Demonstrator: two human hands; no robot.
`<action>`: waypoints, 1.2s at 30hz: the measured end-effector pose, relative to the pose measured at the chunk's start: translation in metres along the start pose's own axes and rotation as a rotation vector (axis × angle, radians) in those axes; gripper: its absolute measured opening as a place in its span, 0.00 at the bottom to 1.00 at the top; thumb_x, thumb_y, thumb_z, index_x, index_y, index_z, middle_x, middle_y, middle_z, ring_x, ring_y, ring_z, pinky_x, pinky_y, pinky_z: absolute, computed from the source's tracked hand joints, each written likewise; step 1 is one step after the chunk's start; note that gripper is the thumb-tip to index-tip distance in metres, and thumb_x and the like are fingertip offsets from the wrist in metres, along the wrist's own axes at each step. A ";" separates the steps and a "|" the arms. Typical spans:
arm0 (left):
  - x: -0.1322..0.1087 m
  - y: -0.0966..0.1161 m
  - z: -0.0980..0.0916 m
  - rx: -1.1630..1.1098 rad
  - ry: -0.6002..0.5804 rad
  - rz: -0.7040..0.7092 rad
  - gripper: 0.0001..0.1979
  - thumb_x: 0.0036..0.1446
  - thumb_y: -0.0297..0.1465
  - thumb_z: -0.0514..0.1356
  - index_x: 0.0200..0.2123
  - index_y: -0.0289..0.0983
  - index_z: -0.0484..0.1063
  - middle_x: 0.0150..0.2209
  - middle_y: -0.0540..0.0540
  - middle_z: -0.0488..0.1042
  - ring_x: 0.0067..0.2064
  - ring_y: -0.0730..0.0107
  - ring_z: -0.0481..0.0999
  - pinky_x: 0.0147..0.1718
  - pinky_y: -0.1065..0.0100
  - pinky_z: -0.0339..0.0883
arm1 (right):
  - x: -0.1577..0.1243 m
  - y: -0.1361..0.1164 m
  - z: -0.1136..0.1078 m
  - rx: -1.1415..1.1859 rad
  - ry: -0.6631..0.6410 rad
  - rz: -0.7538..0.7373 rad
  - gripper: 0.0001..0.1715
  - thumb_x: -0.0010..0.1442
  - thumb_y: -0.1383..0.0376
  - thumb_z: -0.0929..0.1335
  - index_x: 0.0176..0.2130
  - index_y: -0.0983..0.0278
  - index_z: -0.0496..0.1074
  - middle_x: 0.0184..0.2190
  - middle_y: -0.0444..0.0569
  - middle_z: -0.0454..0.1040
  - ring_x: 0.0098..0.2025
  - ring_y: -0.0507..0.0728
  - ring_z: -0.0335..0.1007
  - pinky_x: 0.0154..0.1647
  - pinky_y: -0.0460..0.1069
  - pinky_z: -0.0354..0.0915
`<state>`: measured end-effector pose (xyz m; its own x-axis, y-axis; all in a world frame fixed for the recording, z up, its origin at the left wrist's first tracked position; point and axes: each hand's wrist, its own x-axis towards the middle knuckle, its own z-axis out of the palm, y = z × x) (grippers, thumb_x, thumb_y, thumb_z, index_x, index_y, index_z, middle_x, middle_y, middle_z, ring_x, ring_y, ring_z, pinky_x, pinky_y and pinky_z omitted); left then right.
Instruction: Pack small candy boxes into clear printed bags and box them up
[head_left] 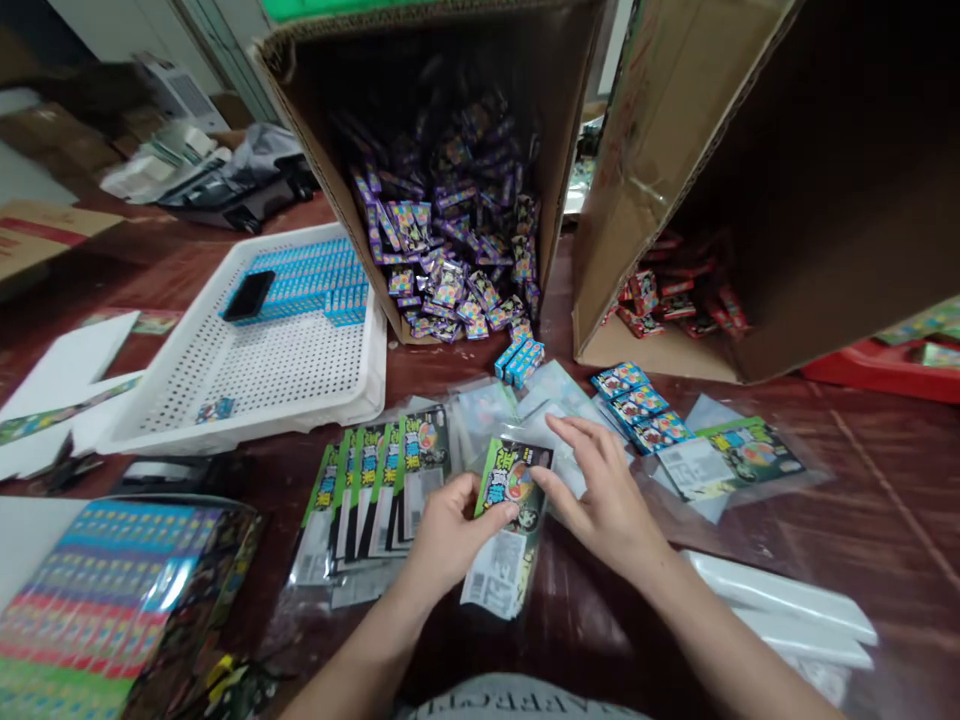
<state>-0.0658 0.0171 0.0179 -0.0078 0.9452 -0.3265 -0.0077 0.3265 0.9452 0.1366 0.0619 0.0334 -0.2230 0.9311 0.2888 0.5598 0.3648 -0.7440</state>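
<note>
My left hand (448, 530) pinches a printed plastic packet (499, 575) with a green and black top and a pale lower panel. On the right, my right hand (611, 505) has its fingers apart, the thumb tip at the packet's upper right edge; I cannot tell whether it touches. Beside my left hand, several similar packets (367, 490) lie overlapped in a fanned row. Clear plastic bags (559, 390) lie just beyond my hands. Small blue boxes (519, 360) stand behind them, and blue sachets (641, 408) lie to the right, near another green-topped packet (739, 460).
A tipped carton (555, 200) spills purple sachets (450, 285); a second carton (652, 130) holds red ones (660, 295). At left, a white perforated basket (292, 370) contains blue boxes and a black phone (250, 296). Colourful packs (97, 600) lie front left, white strips (780, 600) at right.
</note>
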 end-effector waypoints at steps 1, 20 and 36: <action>0.000 -0.001 0.000 0.020 0.024 0.005 0.14 0.50 0.37 0.72 0.33 0.35 0.74 0.31 0.50 0.79 0.32 0.69 0.76 0.33 0.69 0.67 | 0.003 0.000 -0.004 -0.034 -0.006 -0.021 0.33 0.65 0.51 0.69 0.64 0.60 0.64 0.59 0.61 0.68 0.62 0.68 0.65 0.62 0.65 0.64; -0.003 -0.039 0.021 0.218 0.240 0.075 0.22 0.64 0.43 0.60 0.57 0.40 0.65 0.44 0.40 0.81 0.45 0.55 0.81 0.45 0.60 0.71 | -0.026 0.013 0.048 -0.045 -0.144 0.342 0.27 0.72 0.48 0.54 0.40 0.60 0.72 0.28 0.54 0.80 0.31 0.66 0.80 0.29 0.52 0.66; 0.078 0.036 -0.030 0.793 0.456 0.508 0.25 0.67 0.38 0.58 0.63 0.34 0.63 0.58 0.32 0.72 0.58 0.48 0.73 0.57 0.48 0.67 | 0.023 0.037 -0.025 -0.025 -0.405 0.252 0.36 0.61 0.44 0.69 0.61 0.59 0.71 0.56 0.58 0.78 0.57 0.70 0.75 0.57 0.63 0.70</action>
<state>-0.0969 0.1024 0.0258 -0.2038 0.9335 0.2950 0.7591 -0.0397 0.6498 0.1721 0.0967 0.0275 -0.3686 0.9156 -0.1604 0.6542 0.1329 -0.7445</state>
